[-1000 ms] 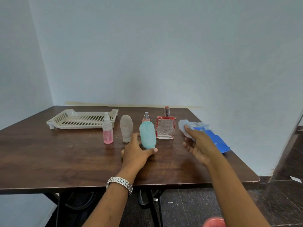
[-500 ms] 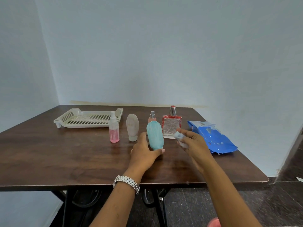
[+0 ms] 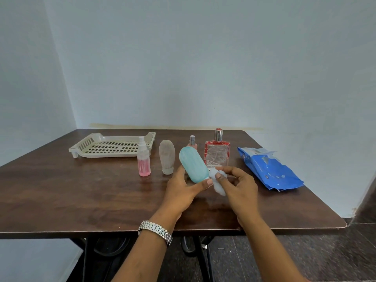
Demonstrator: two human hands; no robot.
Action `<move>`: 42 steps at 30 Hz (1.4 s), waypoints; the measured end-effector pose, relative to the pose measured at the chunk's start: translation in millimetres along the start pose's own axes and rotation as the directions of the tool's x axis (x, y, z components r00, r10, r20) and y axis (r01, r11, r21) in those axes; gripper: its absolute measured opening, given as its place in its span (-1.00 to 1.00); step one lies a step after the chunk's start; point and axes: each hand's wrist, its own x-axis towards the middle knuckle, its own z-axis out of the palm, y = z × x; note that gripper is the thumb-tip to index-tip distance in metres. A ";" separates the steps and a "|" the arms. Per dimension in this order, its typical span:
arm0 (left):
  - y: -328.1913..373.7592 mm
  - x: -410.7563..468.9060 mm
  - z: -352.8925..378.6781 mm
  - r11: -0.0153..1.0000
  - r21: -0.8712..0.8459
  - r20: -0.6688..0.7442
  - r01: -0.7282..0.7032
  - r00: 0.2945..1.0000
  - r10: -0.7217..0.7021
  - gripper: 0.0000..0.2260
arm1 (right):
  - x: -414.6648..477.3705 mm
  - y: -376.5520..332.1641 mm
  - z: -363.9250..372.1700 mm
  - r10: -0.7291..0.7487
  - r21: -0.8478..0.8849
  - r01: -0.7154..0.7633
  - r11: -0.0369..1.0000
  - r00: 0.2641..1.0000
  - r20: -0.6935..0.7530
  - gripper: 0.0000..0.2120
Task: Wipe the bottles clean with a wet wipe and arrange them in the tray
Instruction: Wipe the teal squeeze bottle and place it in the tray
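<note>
Two hands busy on the teal squeeze bottle (image 3: pixel 193 165), wet wipe (image 3: pixel 218 181) right up against it

The left hand (image 3: pixel 183 192) is gripping the tilted bottle round its lower half, and the right hand (image 3: pixel 238 186) is pinching the bunched wipe against the cap end. Pink spray bottle (image 3: pixel 144 163), grey squeeze bottle (image 3: pixel 167 155), small atomizer (image 3: pixel 192 141) and red perfume bottle (image 3: pixel 217 153) are standing in a row behind, on the wooden table (image 3: pixel 61 190). The slotted tray (image 3: pixel 81 147) is sitting back left, the blue wipes pack (image 3: pixel 270 171) lying off right.

Soft even light, wide-angle edge distortion
</note>
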 end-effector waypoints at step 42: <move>2.0 1.6 1.4 0.995 0.085 0.030 0.053 0.998 -0.056 -0.49 | -0.3 6.9 -0.1 -0.042 -0.146 0.055 0.988 0.995 0.087 -0.84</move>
